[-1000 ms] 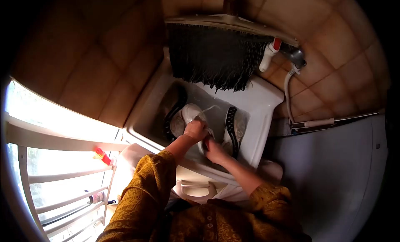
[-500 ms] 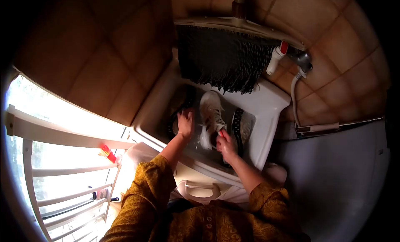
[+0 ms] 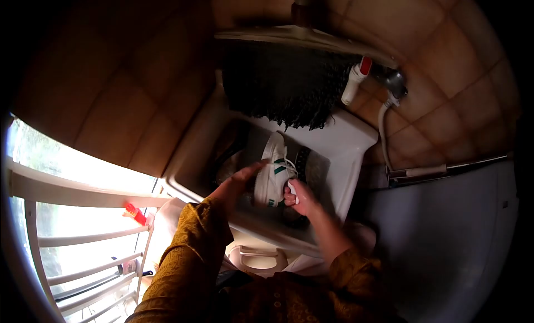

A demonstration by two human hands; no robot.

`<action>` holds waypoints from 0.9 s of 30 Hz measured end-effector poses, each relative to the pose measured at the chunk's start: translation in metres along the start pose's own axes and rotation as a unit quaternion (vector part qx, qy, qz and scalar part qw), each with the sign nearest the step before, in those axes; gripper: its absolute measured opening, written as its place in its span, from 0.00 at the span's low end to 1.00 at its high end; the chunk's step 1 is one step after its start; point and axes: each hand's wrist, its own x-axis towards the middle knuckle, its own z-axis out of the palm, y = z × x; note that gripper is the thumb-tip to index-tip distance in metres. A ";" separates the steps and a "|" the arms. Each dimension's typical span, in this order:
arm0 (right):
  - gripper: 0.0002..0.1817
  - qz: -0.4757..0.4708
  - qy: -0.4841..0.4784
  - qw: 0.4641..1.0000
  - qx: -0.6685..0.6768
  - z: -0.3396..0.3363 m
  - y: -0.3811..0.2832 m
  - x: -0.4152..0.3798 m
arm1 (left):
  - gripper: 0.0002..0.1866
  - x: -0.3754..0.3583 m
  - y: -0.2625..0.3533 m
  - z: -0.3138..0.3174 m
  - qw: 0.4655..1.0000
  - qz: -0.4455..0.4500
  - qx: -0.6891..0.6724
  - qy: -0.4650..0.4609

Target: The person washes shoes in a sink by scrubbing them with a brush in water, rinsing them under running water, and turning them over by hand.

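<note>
A white sneaker [image 3: 271,175] with green stripes and white laces is tipped on its side over the sink. My right hand [image 3: 300,198] is closed around its tongue and collar area at the near right. On the other side, my left hand [image 3: 243,178] stretches its fingers out flat towards the sole edge and appears to touch it. Behind the sneaker, at the right, part of a dark-edged item with light dots [image 3: 303,160] shows. A dim, dark shape [image 3: 227,153], too shadowed to name, lies in the sink's left part.
The white sink [image 3: 350,150] surrounds the footwear. A dark, shaggy mop head [image 3: 278,84] hangs over its back edge. At the right are a white sprayer with a red button [image 3: 356,81] and its hose [image 3: 382,128]. A white slatted rack [image 3: 89,196] stands at the left.
The sneaker has been rolled onto its side, now showing green stripes. My left hand has left the dark item at the left and come to the sneaker. The view has shifted slightly.
</note>
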 end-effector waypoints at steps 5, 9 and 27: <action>0.21 -0.037 0.181 0.903 -0.387 0.014 0.006 -0.028 | 0.27 0.014 -0.003 -0.006 0.996 -0.040 -0.008 0.080; 0.24 -0.059 0.194 0.920 -0.335 0.010 0.006 -0.036 | 0.24 0.023 -0.013 -0.021 0.987 -0.014 -0.039 0.153; 0.19 0.128 -0.084 0.934 -0.323 0.039 -0.047 -0.033 | 0.34 0.049 -0.038 -0.107 0.978 0.184 -0.090 -0.031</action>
